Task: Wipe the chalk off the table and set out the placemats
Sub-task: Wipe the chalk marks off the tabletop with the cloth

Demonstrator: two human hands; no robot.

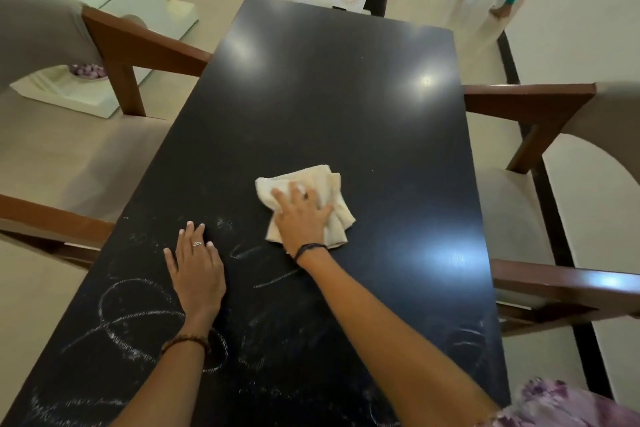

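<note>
Two hands, left [197, 265] and right [302, 215], one cloth [313, 206], one table [346, 97], four chairs [530, 107]

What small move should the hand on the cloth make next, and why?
Probably draw the cloth back toward the person, over the short chalk strokes just below it. The right hand presses the cloth flat on a dark stretch of table that looks clean, while loops and smears remain nearer, around the left hand.
</note>
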